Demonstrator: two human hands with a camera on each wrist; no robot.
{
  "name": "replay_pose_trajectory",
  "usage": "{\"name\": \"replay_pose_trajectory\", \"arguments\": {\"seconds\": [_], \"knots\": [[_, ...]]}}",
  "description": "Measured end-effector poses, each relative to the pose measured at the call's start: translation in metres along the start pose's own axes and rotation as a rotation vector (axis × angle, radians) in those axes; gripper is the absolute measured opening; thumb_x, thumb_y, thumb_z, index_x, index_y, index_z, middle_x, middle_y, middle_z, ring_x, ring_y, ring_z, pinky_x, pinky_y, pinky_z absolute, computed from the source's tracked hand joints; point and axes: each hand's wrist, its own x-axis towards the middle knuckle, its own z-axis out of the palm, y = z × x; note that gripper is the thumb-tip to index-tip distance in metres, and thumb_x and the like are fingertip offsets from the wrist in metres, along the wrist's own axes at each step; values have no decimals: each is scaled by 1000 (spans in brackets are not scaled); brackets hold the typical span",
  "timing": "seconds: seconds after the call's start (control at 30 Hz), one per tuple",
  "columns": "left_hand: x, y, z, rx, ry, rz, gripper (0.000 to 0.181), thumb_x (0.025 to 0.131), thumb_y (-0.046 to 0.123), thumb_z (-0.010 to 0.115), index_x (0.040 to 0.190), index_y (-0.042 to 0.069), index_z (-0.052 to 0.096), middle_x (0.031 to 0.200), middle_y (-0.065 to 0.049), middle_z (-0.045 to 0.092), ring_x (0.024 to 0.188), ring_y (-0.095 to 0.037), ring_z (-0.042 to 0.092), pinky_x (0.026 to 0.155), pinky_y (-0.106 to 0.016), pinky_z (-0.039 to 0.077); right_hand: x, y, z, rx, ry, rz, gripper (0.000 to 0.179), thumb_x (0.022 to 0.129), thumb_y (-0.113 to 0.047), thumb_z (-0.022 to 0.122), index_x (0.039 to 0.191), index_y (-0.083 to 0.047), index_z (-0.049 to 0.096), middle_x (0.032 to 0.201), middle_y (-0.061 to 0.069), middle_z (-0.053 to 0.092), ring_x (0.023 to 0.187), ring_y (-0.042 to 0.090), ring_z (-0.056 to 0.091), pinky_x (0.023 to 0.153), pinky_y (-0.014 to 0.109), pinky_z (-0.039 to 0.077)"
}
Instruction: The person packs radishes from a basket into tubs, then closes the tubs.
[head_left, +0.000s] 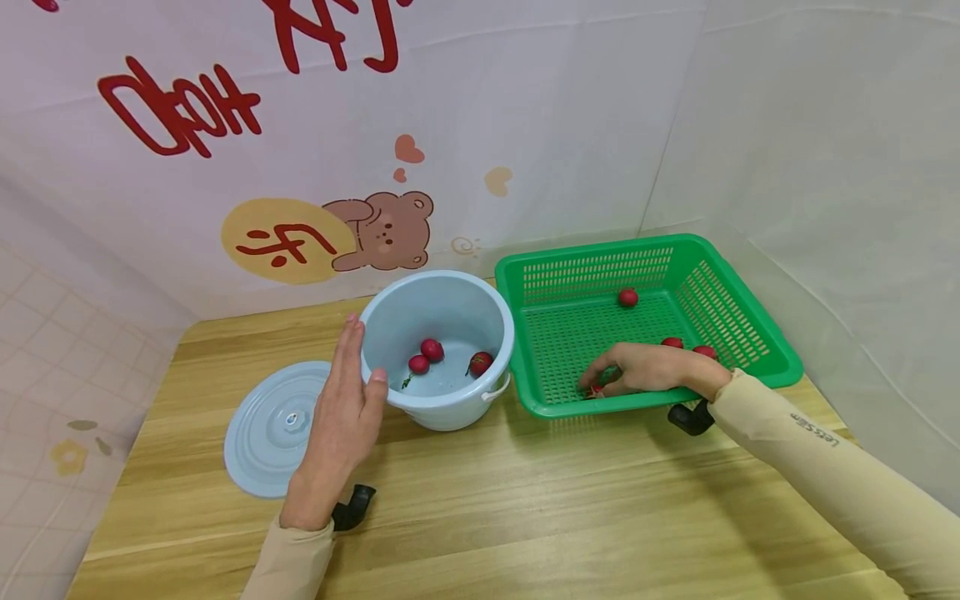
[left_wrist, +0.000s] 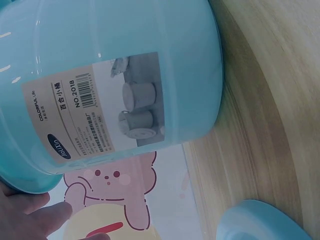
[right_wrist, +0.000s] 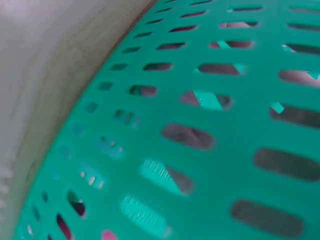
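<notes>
A light blue bucket (head_left: 442,412) stands upright on the table, with several small red radishes (head_left: 431,350) inside, some showing green stems. My left hand (head_left: 341,421) is at its left side with straight fingers, the fingertips right at the rim; the left wrist view shows the bucket's label (left_wrist: 95,107) close up. My right hand (head_left: 633,368) reaches down into a green plastic basket (head_left: 645,250), its fingers curled about a radish (head_left: 592,391) near the front wall. That radish is mostly hidden by the fingers. In the right wrist view, the slotted basket wall (right_wrist: 225,160) covers most of the hand.
Other radishes (head_left: 628,297) lie in the basket, at the back and the right front. A round light blue lid (head_left: 262,433) lies flat left of the bucket, partly behind my left hand. The wooden table (head_left: 510,517) meets a printed white backdrop (head_left: 570,125) at the rear.
</notes>
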Motion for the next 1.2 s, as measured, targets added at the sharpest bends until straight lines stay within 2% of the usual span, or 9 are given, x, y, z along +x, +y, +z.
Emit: {"name": "replay_pose_trajectory", "arguments": {"seconds": [0.2,0.4,0.53,0.7,0.9,1.1,1.2], "knots": [[-1,0,-1,0,-3,-5,65,108,27,43,165,5,20,173,-7,16,151,-36,32,113,-64,36,2,1,2,47,5,9,24,98,-6,68,122,-4,74,118,3,71,118,26,61,94,34,55],[-2,0,-1,-3,-1,-7,65,109,29,42,165,5,20,173,-7,16,151,-36,32,113,-64,36,1,-1,2,46,31,8,25,99,-5,67,123,-3,72,120,7,71,106,20,67,87,31,55],[-2,0,0,-3,-1,-5,65,108,28,42,165,5,20,173,-5,15,151,-36,33,113,-64,37,-2,-3,1,43,78,-9,27,101,-8,65,126,-1,70,122,9,71,97,16,71,82,30,55],[-2,-1,0,-4,1,-3,65,109,28,42,165,5,20,173,-4,14,151,-36,32,113,-64,37,-9,-5,-2,35,165,-20,27,102,-12,65,128,-5,70,123,8,71,97,15,71,81,30,55],[-2,-1,0,-2,3,2,65,109,31,41,165,5,21,173,-4,14,153,-34,29,114,-64,36,-18,-7,-3,17,252,-28,29,102,-15,66,130,-8,69,121,3,70,88,28,65,74,30,51],[-2,0,0,-4,5,5,64,109,29,42,165,4,21,173,-5,15,152,-35,30,114,-64,36,-25,-14,-1,50,304,-41,29,103,-17,65,131,-11,68,122,0,70,102,29,69,82,30,56],[-1,0,0,-4,6,8,64,108,28,43,165,4,21,173,-7,16,152,-35,31,113,-64,36,-29,-17,1,60,344,-52,27,103,-17,65,129,-14,70,122,-2,70,104,23,70,85,30,56]]}}
